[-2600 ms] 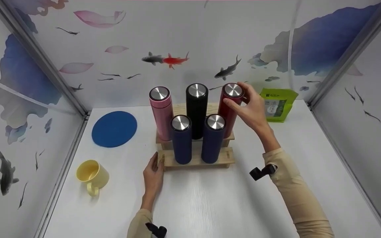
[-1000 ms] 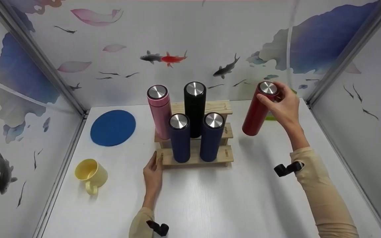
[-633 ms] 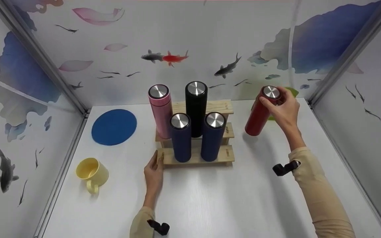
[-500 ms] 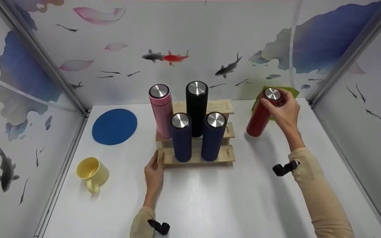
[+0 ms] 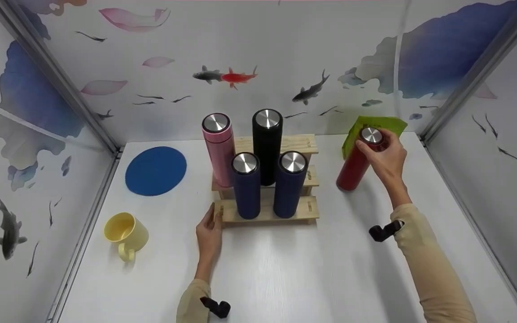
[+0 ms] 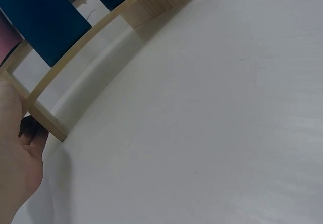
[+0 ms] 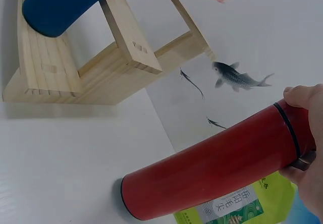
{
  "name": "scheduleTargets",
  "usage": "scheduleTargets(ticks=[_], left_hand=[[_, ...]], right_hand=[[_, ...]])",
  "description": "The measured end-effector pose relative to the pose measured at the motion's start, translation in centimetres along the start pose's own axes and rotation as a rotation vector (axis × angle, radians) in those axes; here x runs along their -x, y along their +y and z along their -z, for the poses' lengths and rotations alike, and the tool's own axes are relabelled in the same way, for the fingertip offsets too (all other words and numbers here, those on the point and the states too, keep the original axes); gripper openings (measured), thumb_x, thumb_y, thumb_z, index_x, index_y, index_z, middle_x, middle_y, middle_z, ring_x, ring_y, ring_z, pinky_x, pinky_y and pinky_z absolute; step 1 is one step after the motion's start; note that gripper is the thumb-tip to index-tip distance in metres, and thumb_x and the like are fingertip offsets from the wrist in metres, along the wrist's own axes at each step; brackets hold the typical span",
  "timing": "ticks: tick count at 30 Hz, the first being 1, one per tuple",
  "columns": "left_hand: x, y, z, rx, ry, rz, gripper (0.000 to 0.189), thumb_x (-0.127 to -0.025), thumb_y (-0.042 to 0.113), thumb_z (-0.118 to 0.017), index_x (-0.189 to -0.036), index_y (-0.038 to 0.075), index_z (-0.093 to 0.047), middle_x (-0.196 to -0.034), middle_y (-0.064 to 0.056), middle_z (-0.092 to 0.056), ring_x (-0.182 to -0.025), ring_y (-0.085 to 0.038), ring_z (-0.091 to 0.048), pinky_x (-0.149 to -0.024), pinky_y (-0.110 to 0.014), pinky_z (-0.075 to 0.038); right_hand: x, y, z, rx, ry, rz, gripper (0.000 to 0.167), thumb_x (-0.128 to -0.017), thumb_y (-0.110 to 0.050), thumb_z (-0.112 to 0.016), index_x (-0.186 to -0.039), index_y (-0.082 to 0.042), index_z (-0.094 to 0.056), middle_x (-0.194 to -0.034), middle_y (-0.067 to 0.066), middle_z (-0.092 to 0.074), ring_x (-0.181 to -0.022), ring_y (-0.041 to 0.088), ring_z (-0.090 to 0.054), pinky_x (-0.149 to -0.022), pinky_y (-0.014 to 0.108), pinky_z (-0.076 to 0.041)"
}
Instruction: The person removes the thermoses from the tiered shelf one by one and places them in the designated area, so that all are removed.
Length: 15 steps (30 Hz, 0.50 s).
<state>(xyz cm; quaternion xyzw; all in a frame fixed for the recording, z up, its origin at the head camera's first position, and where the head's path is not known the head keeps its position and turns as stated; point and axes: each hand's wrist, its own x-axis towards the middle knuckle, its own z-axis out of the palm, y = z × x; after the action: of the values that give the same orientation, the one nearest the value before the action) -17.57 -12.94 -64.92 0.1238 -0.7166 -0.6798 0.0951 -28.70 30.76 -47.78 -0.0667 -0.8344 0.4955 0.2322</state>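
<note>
My right hand [image 5: 387,157] grips a red thermos bottle [image 5: 352,168] round its lid end, thumb on the near side. The bottle stands nearly upright right of the wooden tiered rack [image 5: 301,210]; its base is at the table, though I cannot tell whether it touches. My left hand [image 5: 209,237] holds the rack's front left end, with fingers [image 6: 36,141] at the side panel in the left wrist view. On the rack's lower step stand two dark blue thermos bottles [image 5: 247,188] [image 5: 289,188]. Behind them are a pink thermos bottle [image 5: 220,157] and a black thermos bottle [image 5: 267,148].
A green pouch [image 5: 384,122] stands behind the red bottle, partly hidden by it and my right hand. At the left lie a round blue mat [image 5: 155,171] and a yellow mug [image 5: 133,235]. Printed wall panels [image 5: 258,40] enclose the white table [image 5: 276,278] at the back and sides.
My right hand has lifted the red bottle off the rack's right side, carried it right and lowered it to the table. My left hand has stayed at the rack.
</note>
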Motion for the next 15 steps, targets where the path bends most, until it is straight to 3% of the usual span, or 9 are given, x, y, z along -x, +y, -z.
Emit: scheduleTargets(ticks=[15], left_hand=[[0.0, 0.0, 0.0, 0.015, -0.006, 0.001, 0.048, -0.106, 0.017, -0.056, -0.152, 0.007, -0.046, -0.159, -0.013, -0.043, -0.149, -0.026, -0.038, -0.117, -0.035, -0.042]], right_hand=[[-0.8, 1.4, 1.5, 0.048, 0.066, -0.018, 0.064, -0.085, -0.03, -0.083, -0.136, 0.0, -0.057, -0.128, 0.016, -0.066, -0.115, 0.019, -0.063, -0.096, 0.021, -0.054]])
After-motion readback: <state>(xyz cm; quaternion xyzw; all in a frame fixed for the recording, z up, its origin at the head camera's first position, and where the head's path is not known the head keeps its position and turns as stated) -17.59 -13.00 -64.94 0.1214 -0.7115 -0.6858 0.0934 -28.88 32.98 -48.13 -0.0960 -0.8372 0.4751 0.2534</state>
